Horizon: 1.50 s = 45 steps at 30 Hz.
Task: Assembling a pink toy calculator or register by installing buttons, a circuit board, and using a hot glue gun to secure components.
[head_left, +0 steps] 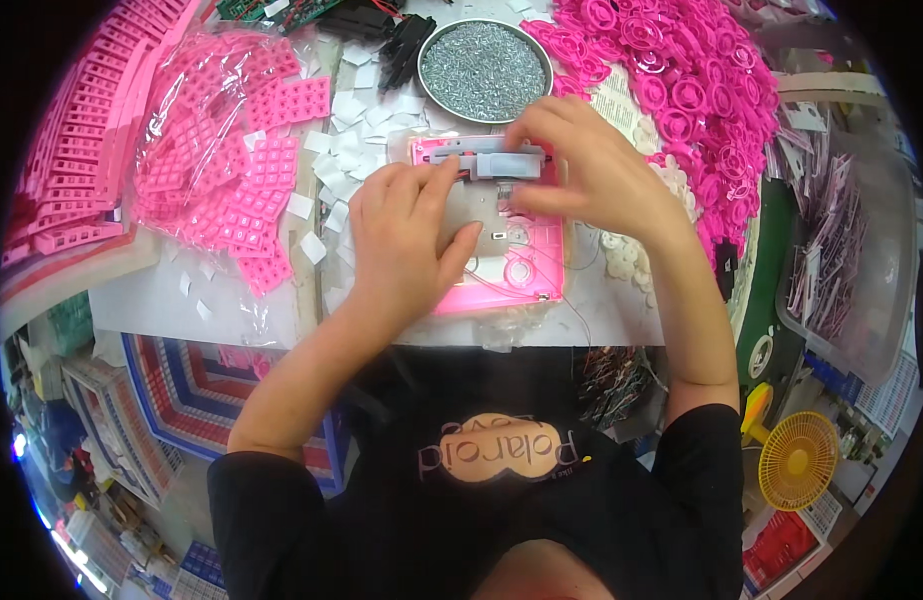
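Observation:
A pink plastic housing (542, 285) lies in front of me with a silvery board and thin wires inside. Across its far end sits a long grey plastic mechanism (512, 165). My left hand (407, 225) bends over the left side of the housing, its fingertips pressing on the mechanism's left end, its thumb over the board. Around the mechanism's right end curl the fingers and thumb of my right hand (597, 165). The exact contact under the right fingertips is partly hidden.
A round tray of small metal screws (485, 72) stands just beyond. Pink keypad pieces (217, 170) in clear plastic lie left, among white paper squares (357, 130). Pink ring parts (672, 80) heap up at the right, beside a clear bin (842, 240). A yellow fan (799, 460) stands lower right.

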Tool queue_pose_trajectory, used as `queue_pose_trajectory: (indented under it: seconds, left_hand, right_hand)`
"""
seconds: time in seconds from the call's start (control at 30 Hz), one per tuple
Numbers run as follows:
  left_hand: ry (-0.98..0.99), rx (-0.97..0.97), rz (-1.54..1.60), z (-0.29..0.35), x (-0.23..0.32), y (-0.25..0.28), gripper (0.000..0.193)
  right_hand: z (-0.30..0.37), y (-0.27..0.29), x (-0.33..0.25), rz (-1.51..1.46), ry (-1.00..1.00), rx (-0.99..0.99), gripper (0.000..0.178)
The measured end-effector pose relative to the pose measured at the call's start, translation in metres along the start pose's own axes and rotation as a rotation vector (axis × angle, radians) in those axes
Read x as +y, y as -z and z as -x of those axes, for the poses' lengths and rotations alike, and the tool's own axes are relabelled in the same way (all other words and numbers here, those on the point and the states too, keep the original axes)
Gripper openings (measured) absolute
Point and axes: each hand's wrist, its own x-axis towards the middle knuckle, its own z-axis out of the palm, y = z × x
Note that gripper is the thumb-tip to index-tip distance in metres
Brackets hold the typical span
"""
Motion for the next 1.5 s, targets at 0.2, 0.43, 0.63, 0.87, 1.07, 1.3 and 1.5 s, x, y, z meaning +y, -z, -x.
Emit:
queue_pose_trajectory:
  seconds: [0.2,0.43,0.63,0.87,1.07,1.3,1.5]
  left_hand:
    - [-0.011,-0.021,-0.076,0.000,0.003,0.004,0.064]
    - [-0.011,-0.079,-0.151,-0.016,0.007,0.014,0.054]
    - [0.093,-0.198,-0.004,-0.116,-0.055,0.002,0.019]
    - [-0.210,-0.108,-0.298,-0.146,-0.070,-0.042,0.013]
    - [-0.101,-0.043,-0.029,-0.151,-0.115,-0.086,0.016]
    - [-0.280,-0.080,0.006,-0.106,-0.015,0.007,0.014]
    - [-0.181,-0.123,0.276,-0.061,0.004,0.009,0.007]
  right_hand:
    - [0.018,-0.038,0.000,0.112,0.179,0.340,0.031]
    - [0.010,-0.029,0.011,-0.019,0.060,0.163,0.028]
    - [0.012,-0.036,0.026,-0.213,0.057,0.152,0.031]
    - [0.023,0.001,0.069,-0.635,-0.034,0.213,0.038]
    - [-0.062,0.058,0.006,-1.112,0.486,0.149,0.039]
    - [-0.029,0.062,0.010,-1.285,0.151,0.139,0.065]
    - [-0.008,0.030,-0.042,-1.347,0.250,0.550,0.030]
